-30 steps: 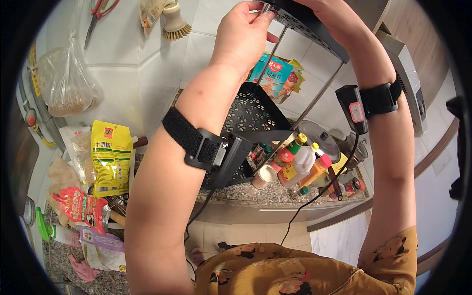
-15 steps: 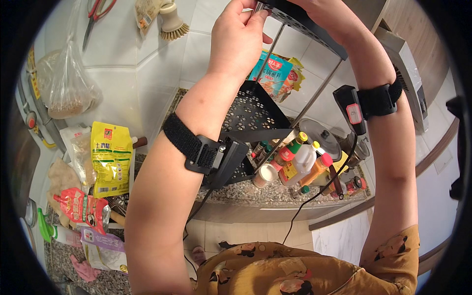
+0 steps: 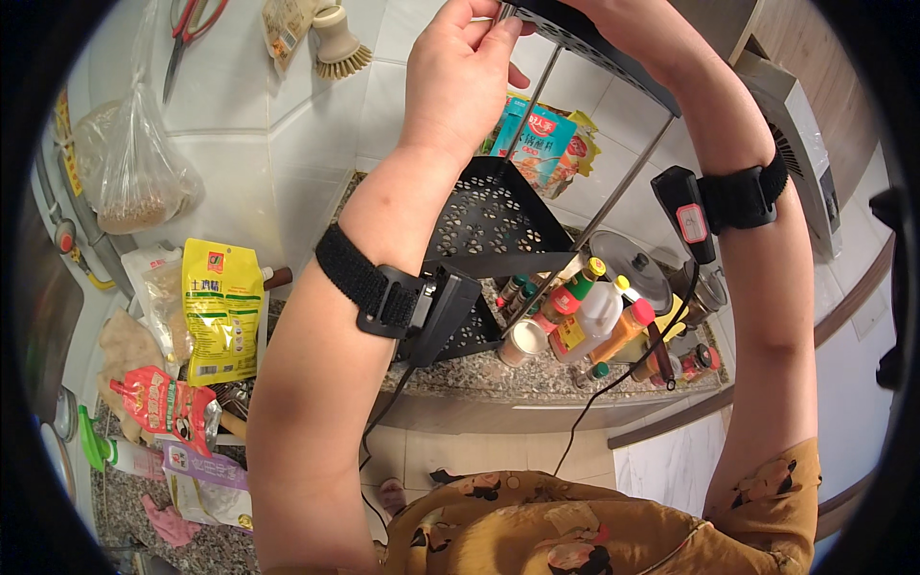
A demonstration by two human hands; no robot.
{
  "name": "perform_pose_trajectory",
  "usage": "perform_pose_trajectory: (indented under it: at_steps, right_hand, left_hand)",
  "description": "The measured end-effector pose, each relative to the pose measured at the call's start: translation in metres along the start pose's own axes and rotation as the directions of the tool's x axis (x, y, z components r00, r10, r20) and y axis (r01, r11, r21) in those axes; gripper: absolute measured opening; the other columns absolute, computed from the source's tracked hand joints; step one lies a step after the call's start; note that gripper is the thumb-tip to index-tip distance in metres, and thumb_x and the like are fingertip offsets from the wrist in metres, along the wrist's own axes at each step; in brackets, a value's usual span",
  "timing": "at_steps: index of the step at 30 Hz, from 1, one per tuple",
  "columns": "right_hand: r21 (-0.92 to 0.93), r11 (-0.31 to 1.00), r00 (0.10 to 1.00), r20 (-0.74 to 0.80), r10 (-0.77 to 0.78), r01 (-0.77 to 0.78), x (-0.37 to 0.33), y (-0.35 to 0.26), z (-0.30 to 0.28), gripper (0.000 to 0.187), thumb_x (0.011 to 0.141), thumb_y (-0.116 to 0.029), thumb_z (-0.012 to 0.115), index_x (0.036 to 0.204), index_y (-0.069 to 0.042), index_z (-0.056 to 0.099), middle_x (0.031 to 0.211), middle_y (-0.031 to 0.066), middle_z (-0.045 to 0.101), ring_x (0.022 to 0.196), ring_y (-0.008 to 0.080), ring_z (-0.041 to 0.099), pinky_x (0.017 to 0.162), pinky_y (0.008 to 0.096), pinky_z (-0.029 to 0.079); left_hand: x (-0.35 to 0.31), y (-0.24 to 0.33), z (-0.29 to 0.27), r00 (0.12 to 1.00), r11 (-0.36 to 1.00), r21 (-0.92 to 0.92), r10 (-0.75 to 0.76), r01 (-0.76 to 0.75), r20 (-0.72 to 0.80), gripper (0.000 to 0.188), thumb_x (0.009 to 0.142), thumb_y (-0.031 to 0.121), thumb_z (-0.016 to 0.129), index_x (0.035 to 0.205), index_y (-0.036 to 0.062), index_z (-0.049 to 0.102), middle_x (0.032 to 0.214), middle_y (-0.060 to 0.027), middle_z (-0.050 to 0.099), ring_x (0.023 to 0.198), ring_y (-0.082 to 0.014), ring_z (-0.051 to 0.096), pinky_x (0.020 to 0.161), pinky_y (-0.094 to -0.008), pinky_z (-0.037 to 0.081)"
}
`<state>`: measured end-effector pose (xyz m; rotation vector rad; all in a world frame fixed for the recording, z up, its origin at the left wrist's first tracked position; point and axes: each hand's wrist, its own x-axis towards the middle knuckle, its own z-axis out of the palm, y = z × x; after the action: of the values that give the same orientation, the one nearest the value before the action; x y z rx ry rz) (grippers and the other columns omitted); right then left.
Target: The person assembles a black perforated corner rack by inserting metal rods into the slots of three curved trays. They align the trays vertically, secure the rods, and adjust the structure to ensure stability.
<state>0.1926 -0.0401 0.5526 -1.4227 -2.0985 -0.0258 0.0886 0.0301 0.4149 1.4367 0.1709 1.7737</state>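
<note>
A black rack with metal posts stands before me. Its lower shelf (image 3: 494,216) has a pattern of cut-out holes. My left hand (image 3: 460,81) is closed, thumb and fingers pinching a metal post (image 3: 505,13) at the left end of the black upper shelf (image 3: 599,48). At the top edge of the view, my right hand (image 3: 623,21) rests against that upper shelf; its fingers are out of view. Two further posts, a thin rod (image 3: 534,103) and a nearer metal rod (image 3: 628,182), run down from the upper shelf toward the lower one.
Sauce bottles (image 3: 586,321), a white-filled jar (image 3: 522,342) and a dark lidded pot (image 3: 628,268) crowd the counter right of the rack. Blue seasoning packets (image 3: 537,144) lean behind it. A yellow bag (image 3: 220,311) and other packages lie left. Scissors (image 3: 187,34) and a brush (image 3: 335,43) hang above.
The view has shifted slightly, so everything sits a little to the right. Both hands keep their places on the post and upper shelf.
</note>
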Motion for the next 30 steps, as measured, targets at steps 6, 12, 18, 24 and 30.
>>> perform_pose_trajectory:
  at_steps: [6, 12, 18, 24, 30]
  right_hand:
    - [-0.251, 0.966, 0.990, -0.108, -0.090, 0.060, -0.006, -0.012, 0.009, 0.034, 0.101, -0.030, 0.057, 0.098, 0.003, 0.066, 0.074, 0.0105, 0.062, 0.067, 0.0168, 0.055, 0.063, 0.0343, 0.045]
    - [-0.293, 0.955, 0.981, -0.167, -0.103, 0.050, -0.009, -0.017, 0.014, 0.036, 0.100, -0.031, 0.059, 0.099, 0.004, 0.065, 0.076, 0.0174, 0.064, 0.067, 0.0215, 0.057, 0.064, 0.0378, 0.046]
    - [-0.267, 0.962, 0.984, -0.149, -0.103, 0.060, -0.007, -0.014, 0.015, 0.036, 0.100, -0.031, 0.059, 0.100, 0.005, 0.066, 0.078, 0.0189, 0.065, 0.069, 0.0231, 0.059, 0.066, 0.0381, 0.047]
    - [-0.292, 0.953, 0.984, -0.127, -0.125, 0.083, -0.006, -0.011, 0.011, 0.036, 0.100, -0.031, 0.058, 0.099, 0.005, 0.066, 0.079, 0.0195, 0.066, 0.070, 0.0246, 0.060, 0.067, 0.0384, 0.048]
    - [-0.298, 0.951, 0.982, -0.136, -0.132, 0.087, -0.001, -0.012, 0.017, 0.037, 0.099, -0.032, 0.058, 0.099, 0.005, 0.066, 0.081, 0.0210, 0.067, 0.072, 0.0269, 0.062, 0.068, 0.0394, 0.048]
  left_hand:
    - [-0.004, 0.006, 0.002, 0.986, 0.964, 0.240, 0.140, -0.114, -0.092, 0.021, 0.101, 0.022, 0.061, 0.107, 0.0023, 0.059, 0.101, -0.0048, 0.076, 0.061, -0.0084, 0.061, 0.057, -0.0239, 0.045]
    - [0.003, 0.002, 0.010, 0.944, 0.905, 0.399, 0.249, -0.147, -0.215, 0.020, 0.095, 0.020, 0.068, 0.096, 0.0002, 0.064, 0.080, -0.0031, 0.072, 0.063, -0.0094, 0.063, 0.060, -0.0232, 0.048]
    - [0.004, -0.014, 0.011, 0.846, 0.817, 0.483, 0.472, -0.314, -0.249, 0.013, 0.092, 0.011, 0.072, 0.093, 0.0001, 0.066, 0.077, -0.0040, 0.071, 0.067, -0.0085, 0.064, 0.065, -0.0230, 0.051]
    - [0.005, -0.014, 0.011, 0.864, 0.839, 0.449, 0.444, -0.308, -0.236, 0.013, 0.092, 0.011, 0.072, 0.093, -0.0003, 0.066, 0.076, -0.0036, 0.071, 0.067, -0.0077, 0.064, 0.064, -0.0228, 0.050]
    - [0.002, -0.016, 0.010, 0.830, 0.755, 0.562, 0.520, -0.337, -0.201, 0.014, 0.093, 0.011, 0.071, 0.095, -0.0015, 0.065, 0.078, -0.0037, 0.071, 0.069, -0.0068, 0.064, 0.065, -0.0217, 0.050]
